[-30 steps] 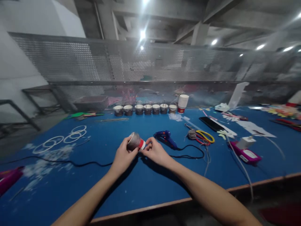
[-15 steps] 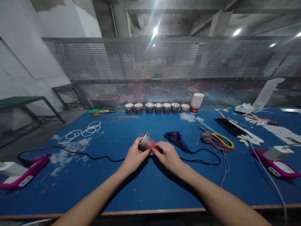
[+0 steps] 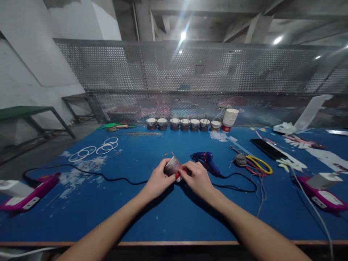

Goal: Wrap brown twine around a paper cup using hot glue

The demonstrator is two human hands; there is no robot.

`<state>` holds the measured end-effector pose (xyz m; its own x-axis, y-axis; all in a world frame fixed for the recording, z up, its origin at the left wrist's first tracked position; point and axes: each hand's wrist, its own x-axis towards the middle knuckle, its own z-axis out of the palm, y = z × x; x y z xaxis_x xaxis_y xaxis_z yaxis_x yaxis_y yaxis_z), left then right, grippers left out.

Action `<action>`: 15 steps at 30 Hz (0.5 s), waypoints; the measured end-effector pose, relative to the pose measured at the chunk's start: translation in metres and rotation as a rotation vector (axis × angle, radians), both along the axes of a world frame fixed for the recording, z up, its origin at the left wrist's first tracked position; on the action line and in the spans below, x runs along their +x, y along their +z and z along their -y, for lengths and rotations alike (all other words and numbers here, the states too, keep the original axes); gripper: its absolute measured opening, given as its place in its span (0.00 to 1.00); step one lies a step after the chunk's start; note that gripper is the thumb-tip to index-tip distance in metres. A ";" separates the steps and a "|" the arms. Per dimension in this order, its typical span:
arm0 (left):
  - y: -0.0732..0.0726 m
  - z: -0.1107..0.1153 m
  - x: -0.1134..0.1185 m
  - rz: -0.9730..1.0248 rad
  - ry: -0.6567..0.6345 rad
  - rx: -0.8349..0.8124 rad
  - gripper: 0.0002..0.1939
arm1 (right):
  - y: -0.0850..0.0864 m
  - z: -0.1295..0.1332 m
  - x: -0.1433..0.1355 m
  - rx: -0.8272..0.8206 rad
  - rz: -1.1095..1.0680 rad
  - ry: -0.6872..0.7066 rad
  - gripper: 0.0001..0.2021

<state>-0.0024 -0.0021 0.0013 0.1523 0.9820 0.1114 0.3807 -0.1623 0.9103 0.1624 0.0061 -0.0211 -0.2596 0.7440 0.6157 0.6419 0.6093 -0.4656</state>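
Over the middle of the table, a paper cup (image 3: 173,166) is held tilted on its side. Grey-brown string is wrapped round most of it, and a bit of red and white shows at the end by my right hand. My left hand (image 3: 160,178) grips it from the left, fingers curled round it. From the right, my right hand (image 3: 196,176) is closed, its thumb and fingers pinching at the red end; any strand between them is too small to see. A blue glue gun (image 3: 206,160) lies just beyond my right hand.
Several wrapped cups (image 3: 185,125) and a stack of paper cups (image 3: 230,119) line the back. White rings (image 3: 107,145) lie left. Scissors (image 3: 258,164), a string ball (image 3: 240,160) and a phone (image 3: 268,149) lie right. Power strips (image 3: 34,193) flank both sides; a black cable (image 3: 103,177) crosses the table.
The cup has turned slightly in my hands, and less of its red surface shows now. Both hands keep their hold at nearly the same place. The whole view has shifted a little.
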 end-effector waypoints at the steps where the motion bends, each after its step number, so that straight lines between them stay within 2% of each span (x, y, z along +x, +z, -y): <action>1: 0.000 0.000 0.000 0.001 0.005 0.007 0.20 | 0.000 0.000 0.000 -0.001 -0.001 0.000 0.05; 15: 0.008 0.004 0.000 -0.022 0.054 0.066 0.15 | 0.008 0.004 0.004 0.090 0.050 0.028 0.11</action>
